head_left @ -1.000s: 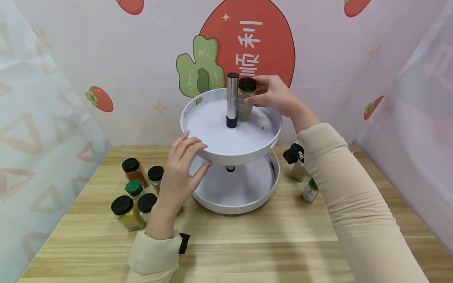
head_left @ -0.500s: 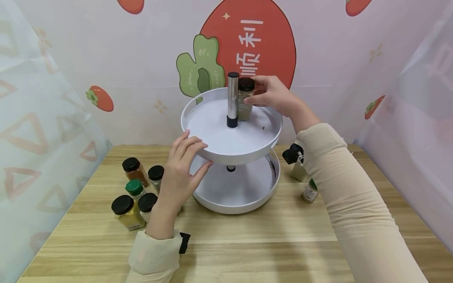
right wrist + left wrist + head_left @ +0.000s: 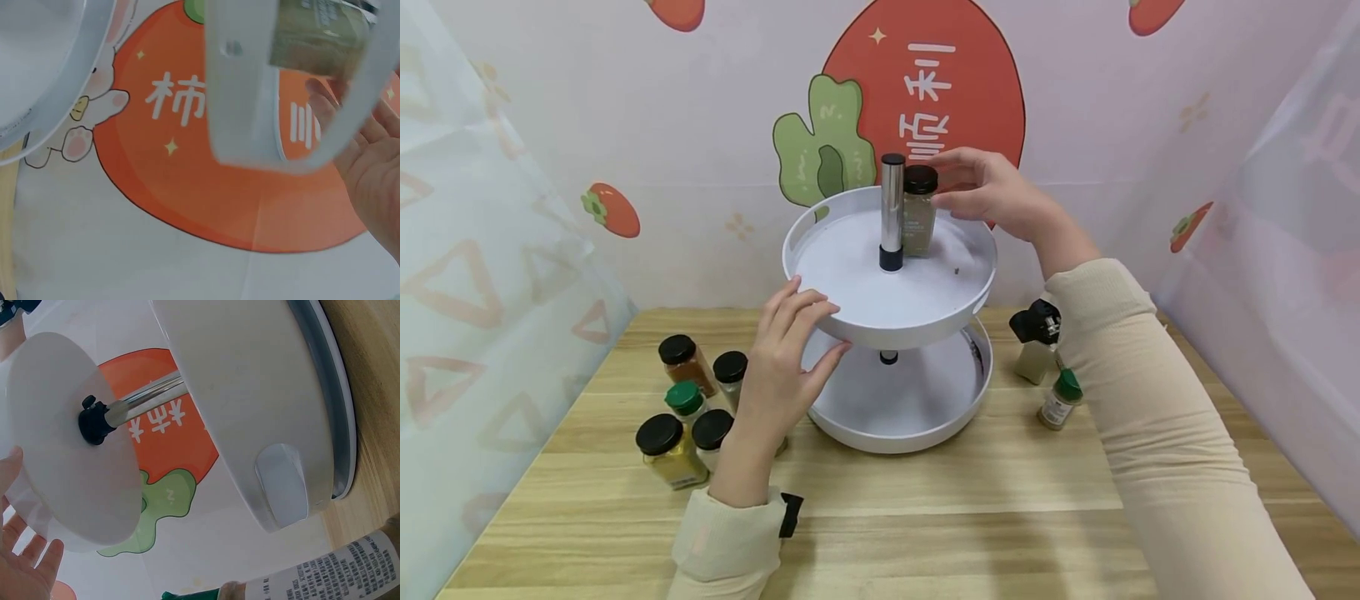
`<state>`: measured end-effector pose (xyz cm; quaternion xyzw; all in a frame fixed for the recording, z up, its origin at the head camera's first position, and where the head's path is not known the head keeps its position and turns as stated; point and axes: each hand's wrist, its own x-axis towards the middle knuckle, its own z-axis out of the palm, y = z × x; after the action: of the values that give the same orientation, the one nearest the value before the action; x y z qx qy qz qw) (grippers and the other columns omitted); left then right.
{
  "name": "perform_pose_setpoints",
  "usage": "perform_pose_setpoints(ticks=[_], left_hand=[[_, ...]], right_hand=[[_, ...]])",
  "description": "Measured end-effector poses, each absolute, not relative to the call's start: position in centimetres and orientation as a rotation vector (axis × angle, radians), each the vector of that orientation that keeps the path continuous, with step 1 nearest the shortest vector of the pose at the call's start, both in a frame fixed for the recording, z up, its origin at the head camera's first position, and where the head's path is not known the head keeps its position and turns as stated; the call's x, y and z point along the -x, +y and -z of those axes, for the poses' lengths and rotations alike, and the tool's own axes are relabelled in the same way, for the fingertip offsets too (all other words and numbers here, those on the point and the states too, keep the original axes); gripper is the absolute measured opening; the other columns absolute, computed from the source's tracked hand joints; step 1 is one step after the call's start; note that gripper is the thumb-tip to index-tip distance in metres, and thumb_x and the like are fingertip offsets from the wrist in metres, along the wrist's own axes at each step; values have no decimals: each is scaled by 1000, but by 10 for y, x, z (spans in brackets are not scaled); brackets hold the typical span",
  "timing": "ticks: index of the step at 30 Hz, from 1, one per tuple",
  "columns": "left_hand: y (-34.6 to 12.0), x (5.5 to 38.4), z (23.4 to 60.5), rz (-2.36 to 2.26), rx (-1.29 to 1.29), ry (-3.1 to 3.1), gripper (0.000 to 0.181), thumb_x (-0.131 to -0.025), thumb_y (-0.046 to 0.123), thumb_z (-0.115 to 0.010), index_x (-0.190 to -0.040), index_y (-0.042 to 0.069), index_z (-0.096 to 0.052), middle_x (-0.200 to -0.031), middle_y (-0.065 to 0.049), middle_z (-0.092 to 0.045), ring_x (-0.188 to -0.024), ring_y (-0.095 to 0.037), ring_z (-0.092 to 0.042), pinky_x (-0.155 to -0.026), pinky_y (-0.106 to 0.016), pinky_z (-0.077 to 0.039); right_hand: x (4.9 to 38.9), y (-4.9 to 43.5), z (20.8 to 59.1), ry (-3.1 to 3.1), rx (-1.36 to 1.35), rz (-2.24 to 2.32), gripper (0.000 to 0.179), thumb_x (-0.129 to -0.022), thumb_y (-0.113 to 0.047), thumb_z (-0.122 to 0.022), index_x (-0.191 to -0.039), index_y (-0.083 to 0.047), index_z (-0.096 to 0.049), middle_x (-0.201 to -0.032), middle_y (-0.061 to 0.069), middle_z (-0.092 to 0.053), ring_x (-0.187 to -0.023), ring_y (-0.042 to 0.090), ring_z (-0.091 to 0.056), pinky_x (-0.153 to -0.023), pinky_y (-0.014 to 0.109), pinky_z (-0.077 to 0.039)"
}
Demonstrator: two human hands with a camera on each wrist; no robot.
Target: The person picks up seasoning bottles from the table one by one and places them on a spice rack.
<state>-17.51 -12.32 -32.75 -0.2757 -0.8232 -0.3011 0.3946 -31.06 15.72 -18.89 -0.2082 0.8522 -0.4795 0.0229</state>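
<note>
A two-tier white turntable stand has an upper tray [image 3: 865,292] and a lower tray [image 3: 887,408] on a metal post [image 3: 892,200]. On the upper tray, right beside the post, a black-capped spice jar [image 3: 917,217] stands upright. My right hand [image 3: 992,196] is just right of this jar, fingers loosely bent and apart from its sides; in the right wrist view the hand [image 3: 378,162] holds nothing. My left hand [image 3: 782,358] is at the upper tray's front left, fingers spread at the rim and thumb below it. In the left wrist view, its fingers [image 3: 47,562] are straight.
Several spice jars cluster at the left, including a yellow one [image 3: 673,458], a red-brown one [image 3: 688,367] and a green-capped one [image 3: 685,402]. At the right stand a green-capped shaker [image 3: 1058,404] and another jar [image 3: 1033,362]. A printed cloth [image 3: 700,125] hangs behind the table.
My right hand has let go of the spice jar and drawn back slightly to the right, leaving it upright on the upper tray. My left hand has stayed at the rim.
</note>
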Motion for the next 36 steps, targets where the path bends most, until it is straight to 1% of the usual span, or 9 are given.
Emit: perform_pose_setpoints(ticks=[2,7,9,14,16,20,22,29,36], left_hand=[[-124,175,328,764,697,-2088,44,-77,8,-85,-116,5,-64,-124,-13,-61,-140,-37,-42,-122,-38,-37],[-124,175,329,749,689,-2096,44,-77,9,-85,-116,6,-64,-125,-13,-61,-141,-36,-42,-122,-37,-37],[-124,176,329,743,689,-2092,44,-77,9,-85,-116,5,-64,-125,-13,-61,-140,-36,-42,-121,-37,-38],[-124,177,331,750,690,-2074,45,-76,8,-85,-116,4,-64,-126,-14,-61,-140,-37,-42,-120,-40,-39],[-124,177,331,753,690,-2074,45,-77,8,-85,-116,4,-64,-126,-14,-61,-141,-36,-42,-121,-40,-39],[-124,176,330,750,687,-2091,45,-77,9,-85,-116,5,-64,-126,-13,-61,-142,-34,-41,-121,-37,-38],[-124,176,330,751,686,-2097,45,-77,9,-85,-116,5,-64,-125,-13,-61,-142,-34,-41,-121,-37,-38],[-123,176,330,768,694,-2094,44,-78,9,-85,-116,5,-64,-125,-13,-61,-140,-37,-42,-122,-38,-37],[-125,178,331,756,693,-2104,43,-78,8,-84,-117,5,-63,-126,-13,-60,-141,-36,-41,-123,-37,-36]], right_hand=[[308,163,187,2623,651,1546,55,-94,-18,-67,-145,-16,-48,-140,9,-57,-123,19,-58,-108,40,-52],[303,181,187,2613,684,1648,52,-94,-20,-67,-143,-15,-50,-136,8,-62,-119,15,-62,-98,28,-57],[301,189,188,2622,681,1654,52,-94,-22,-67,-143,-16,-50,-135,7,-63,-119,16,-62,-98,28,-57],[295,207,191,2637,656,1667,47,-96,-24,-65,-141,-18,-53,-133,4,-64,-120,16,-60,-108,38,-52],[293,214,193,2619,666,1698,45,-96,-22,-65,-139,-17,-54,-131,4,-64,-118,15,-60,-107,34,-53],[287,227,198,2581,706,1746,43,-96,-19,-65,-137,-16,-55,-126,2,-66,-114,14,-62,-94,18,-57],[284,232,200,2570,723,1755,42,-96,-18,-65,-137,-15,-55,-124,0,-66,-115,13,-63,-90,14,-56],[270,250,210,2520,734,1844,43,-96,-13,-65,-138,-14,-56,-124,1,-67,-114,9,-65,-89,11,-55],[261,266,228,2472,758,1886,44,-97,-11,-63,-139,-10,-54,-126,2,-67,-114,9,-65,-92,11,-55]])
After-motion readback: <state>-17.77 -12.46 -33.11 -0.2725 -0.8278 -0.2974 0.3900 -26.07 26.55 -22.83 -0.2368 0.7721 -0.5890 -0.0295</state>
